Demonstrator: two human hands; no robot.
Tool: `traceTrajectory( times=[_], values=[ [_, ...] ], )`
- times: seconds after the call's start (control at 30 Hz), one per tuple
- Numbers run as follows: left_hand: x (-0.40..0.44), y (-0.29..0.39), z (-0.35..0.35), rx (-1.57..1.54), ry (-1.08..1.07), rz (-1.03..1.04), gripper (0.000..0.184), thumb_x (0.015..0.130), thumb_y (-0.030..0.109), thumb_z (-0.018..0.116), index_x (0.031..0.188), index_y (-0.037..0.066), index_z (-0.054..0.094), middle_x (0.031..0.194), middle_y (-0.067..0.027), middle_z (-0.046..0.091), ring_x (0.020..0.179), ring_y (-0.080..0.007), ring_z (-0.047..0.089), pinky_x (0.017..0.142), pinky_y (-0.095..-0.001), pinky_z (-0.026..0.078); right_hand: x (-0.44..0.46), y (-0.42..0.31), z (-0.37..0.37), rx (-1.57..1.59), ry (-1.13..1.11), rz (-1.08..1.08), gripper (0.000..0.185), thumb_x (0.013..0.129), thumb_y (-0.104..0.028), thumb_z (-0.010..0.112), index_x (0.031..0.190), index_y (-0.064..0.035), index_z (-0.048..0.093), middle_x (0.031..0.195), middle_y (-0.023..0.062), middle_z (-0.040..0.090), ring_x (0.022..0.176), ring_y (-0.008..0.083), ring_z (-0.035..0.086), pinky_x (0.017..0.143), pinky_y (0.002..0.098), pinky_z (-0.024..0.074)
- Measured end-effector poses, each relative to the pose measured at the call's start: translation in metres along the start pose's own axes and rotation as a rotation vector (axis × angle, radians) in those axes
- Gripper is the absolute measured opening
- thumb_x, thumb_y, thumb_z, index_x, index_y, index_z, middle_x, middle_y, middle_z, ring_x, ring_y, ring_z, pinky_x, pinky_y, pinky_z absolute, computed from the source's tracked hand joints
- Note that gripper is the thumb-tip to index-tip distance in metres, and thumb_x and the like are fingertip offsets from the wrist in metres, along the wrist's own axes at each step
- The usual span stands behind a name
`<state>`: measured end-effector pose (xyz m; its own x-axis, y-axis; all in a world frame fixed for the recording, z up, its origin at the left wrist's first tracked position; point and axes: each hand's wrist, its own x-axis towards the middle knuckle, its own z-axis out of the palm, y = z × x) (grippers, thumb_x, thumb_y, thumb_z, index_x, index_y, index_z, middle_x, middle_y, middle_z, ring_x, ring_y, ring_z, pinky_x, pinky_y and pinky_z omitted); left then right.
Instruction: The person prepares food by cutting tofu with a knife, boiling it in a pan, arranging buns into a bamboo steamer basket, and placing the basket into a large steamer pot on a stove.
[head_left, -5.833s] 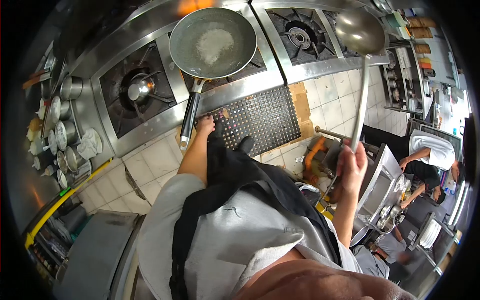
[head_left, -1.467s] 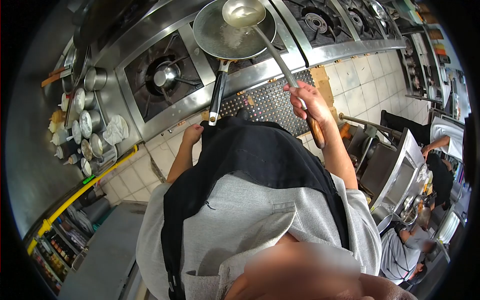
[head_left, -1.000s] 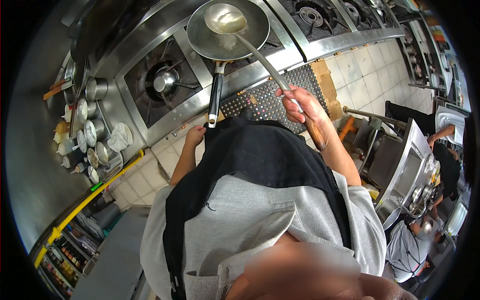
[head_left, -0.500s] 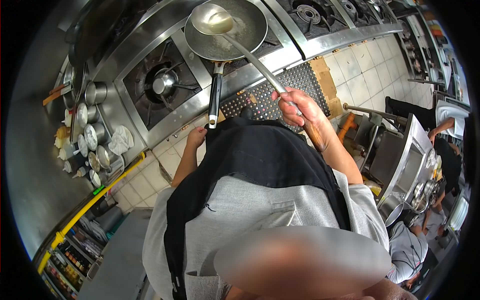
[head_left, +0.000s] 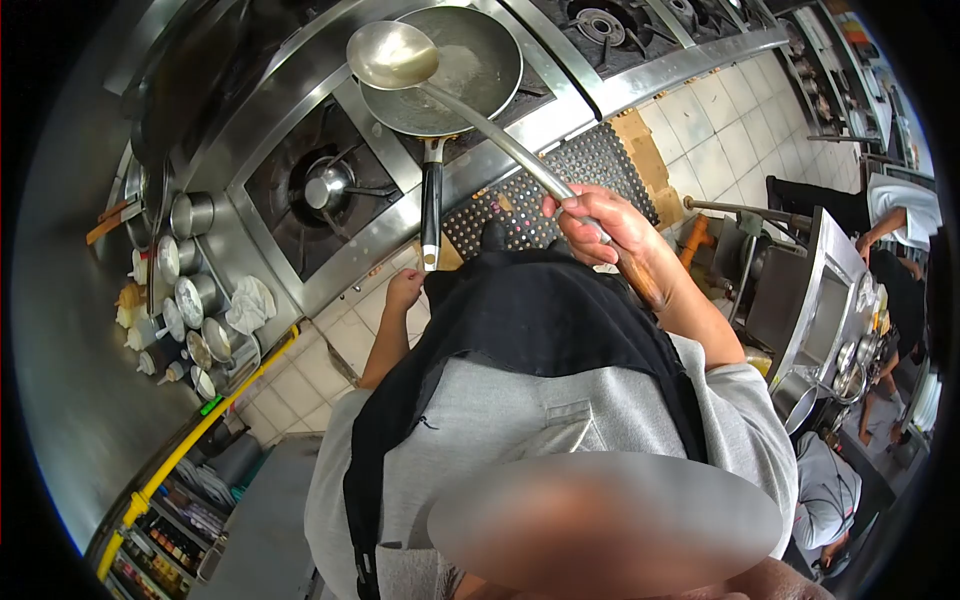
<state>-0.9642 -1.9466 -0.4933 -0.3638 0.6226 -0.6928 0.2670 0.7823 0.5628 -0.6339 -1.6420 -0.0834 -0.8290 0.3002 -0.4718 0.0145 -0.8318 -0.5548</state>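
My right hand (head_left: 603,225) is closed around the handle of a large metal ladle (head_left: 393,56), which ends in a wooden grip along my forearm. The ladle's round bowl hangs over the left part of a dark frying pan (head_left: 470,75). A shallow layer of something clear and shiny shows inside the pan. The pan rests on the stove, and its black handle (head_left: 431,205) points toward me. Beside the end of that handle, at the edge of my black apron (head_left: 530,310), is my left hand (head_left: 405,288). Its fingers are curled, and anything in them is hidden.
An unlit burner (head_left: 328,187) lies left of the pan. Metal pots (head_left: 197,297), squeeze bottles and a white cloth (head_left: 250,305) stand farther left. A yellow pipe (head_left: 215,375) runs below them. A perforated mat (head_left: 590,165) covers the floor. Co-workers (head_left: 905,215) stand at the right.
The ladle's bowl has shifted left over the pan, toward its left rim. My left hand stays by the apron, and the whole view has turned slightly.
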Motion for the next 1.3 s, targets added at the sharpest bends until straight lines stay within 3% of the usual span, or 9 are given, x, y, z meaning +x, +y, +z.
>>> traceTrajectory(
  times=[0.1,0.17,0.23,0.53,0.83,1.1,1.13,1.2,1.3],
  values=[
    [-0.004,-0.013,0.012,0.015,0.033,0.123,0.040,0.092,0.038,0.062,0.101,0.001,0.074,0.080,-0.0139,0.073,0.071,-0.0245,0.071,0.069,-0.0390,0.055,-0.009,0.001,-0.003,-0.021,0.044,0.030,0.023,0.100,-0.018,0.055,0.111,0.0017,0.057,0.057,-0.0021,0.044,0.031,0.0077,0.037,0.032,0.0242,0.0294],
    [-0.058,0.063,-0.002,0.107,-0.024,0.047,0.041,0.092,0.039,0.062,0.100,0.002,0.074,0.081,-0.0128,0.073,0.074,-0.0242,0.072,0.071,-0.0393,0.055,-0.022,-0.002,-0.013,-0.014,0.081,0.054,0.020,0.100,-0.017,0.055,0.110,0.0005,0.059,0.058,-0.0020,0.045,0.033,0.0073,0.037,0.033,0.0233,0.0307],
    [-0.024,0.000,0.031,-0.189,-0.124,-0.030,0.039,0.093,0.038,0.061,0.099,0.002,0.074,0.084,-0.0124,0.074,0.080,-0.0255,0.072,0.074,-0.0382,0.055,-0.039,-0.002,-0.022,-0.011,0.114,0.020,0.021,0.100,-0.017,0.055,0.110,0.0006,0.060,0.058,-0.0017,0.045,0.034,0.0071,0.038,0.034,0.0228,0.0321],
    [-0.048,0.089,0.074,0.258,-0.264,0.081,0.038,0.093,0.037,0.062,0.098,0.002,0.074,0.084,-0.0124,0.074,0.082,-0.0265,0.072,0.075,-0.0378,0.055,-0.159,-0.004,-0.112,0.124,0.320,-0.211,0.019,0.100,-0.019,0.056,0.108,-0.0016,0.059,0.058,-0.0011,0.046,0.034,0.0073,0.040,0.033,0.0233,0.0320],
    [0.009,0.272,0.170,0.587,-0.418,0.327,0.037,0.093,0.037,0.063,0.098,0.002,0.074,0.085,-0.0124,0.075,0.083,-0.0274,0.072,0.075,-0.0375,0.055,-0.357,0.019,-0.232,0.271,0.765,-0.562,0.017,0.099,-0.020,0.057,0.108,-0.0060,0.061,0.059,-0.0027,0.045,0.034,0.0074,0.038,0.034,0.0223,0.0311],
    [0.072,0.464,0.300,0.569,-0.488,0.643,0.031,0.093,0.033,0.067,0.097,0.003,0.073,0.085,-0.0112,0.075,0.080,-0.0228,0.071,0.073,-0.0359,0.054,-0.512,0.070,-0.306,0.363,1.232,-0.870,0.019,0.099,-0.023,0.062,0.108,-0.0069,0.060,0.062,-0.0024,0.046,0.037,0.0089,0.040,0.036,0.0234,0.0310],
    [0.054,0.500,0.313,0.516,-0.529,0.456,0.029,0.095,0.032,0.067,0.098,0.004,0.073,0.081,-0.0097,0.073,0.072,-0.0185,0.069,0.068,-0.0340,0.054,-0.524,0.078,-0.315,0.358,1.352,-0.857,0.019,0.099,-0.024,0.062,0.108,-0.0078,0.061,0.062,-0.0027,0.047,0.037,0.0087,0.040,0.036,0.0234,0.0308],
    [0.040,0.560,0.337,0.541,-0.510,0.673,0.030,0.095,0.034,0.067,0.102,0.005,0.073,0.081,-0.0081,0.072,0.067,-0.0170,0.066,0.067,-0.0330,0.053,-0.544,0.090,-0.338,0.377,1.554,-0.815,0.017,0.099,-0.025,0.063,0.106,-0.0095,0.062,0.062,-0.0033,0.048,0.038,0.0079,0.039,0.035,0.0236,0.0301],
    [0.068,0.627,0.378,0.362,-0.567,0.711,0.032,0.097,0.033,0.065,0.105,0.003,0.070,0.081,-0.0080,0.070,0.071,-0.0146,0.063,0.067,-0.0335,0.051,-0.567,0.109,-0.380,0.373,1.758,-0.728,0.014,0.098,-0.025,0.065,0.098,-0.0114,0.062,0.060,-0.0037,0.047,0.038,0.0077,0.038,0.033,0.0244,0.0286]
  ],
)
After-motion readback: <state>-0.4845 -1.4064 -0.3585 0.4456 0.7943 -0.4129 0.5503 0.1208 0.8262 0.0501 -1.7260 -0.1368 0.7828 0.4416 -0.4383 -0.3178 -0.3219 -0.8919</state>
